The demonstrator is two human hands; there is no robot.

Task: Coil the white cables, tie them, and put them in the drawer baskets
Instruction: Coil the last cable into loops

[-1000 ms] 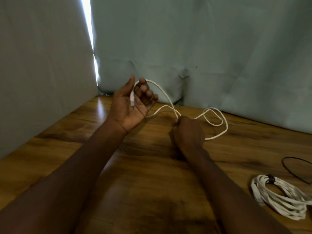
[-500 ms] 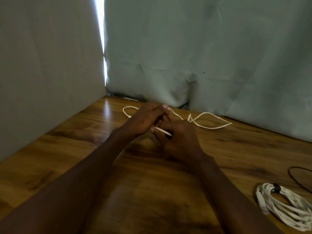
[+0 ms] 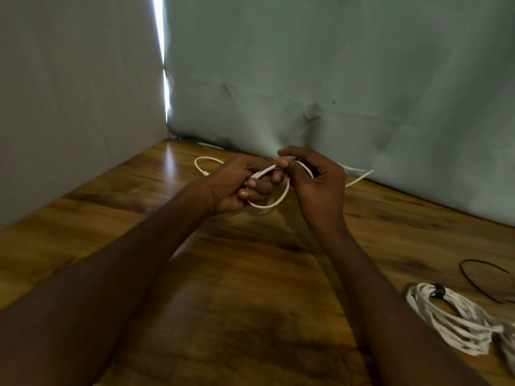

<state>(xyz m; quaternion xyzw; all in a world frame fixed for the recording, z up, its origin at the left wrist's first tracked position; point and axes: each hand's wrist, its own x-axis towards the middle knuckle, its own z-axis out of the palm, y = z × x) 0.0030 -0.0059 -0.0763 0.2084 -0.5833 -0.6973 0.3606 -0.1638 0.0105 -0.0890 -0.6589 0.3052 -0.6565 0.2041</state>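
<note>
A thin white cable (image 3: 281,197) is held between both hands above the wooden table (image 3: 250,274). My left hand (image 3: 237,185) grips one end of it in curled fingers. My right hand (image 3: 315,179) pinches the cable at the thumb and forefinger, and a loop hangs below the two hands. The loose rest of the cable trails on the table to the left and to the right near the back wall. A second white cable (image 3: 451,319), coiled and bound with a dark tie, lies at the front right.
A thin black loop (image 3: 485,280) lies on the table beside the coiled cable. Grey cloth walls (image 3: 306,79) close off the back and left sides. No drawer or basket is in view.
My left hand came down from its raised, open pose and met my right hand. Both hands now hold the cable in a small loop, and the loose cable has shifted on the table.
</note>
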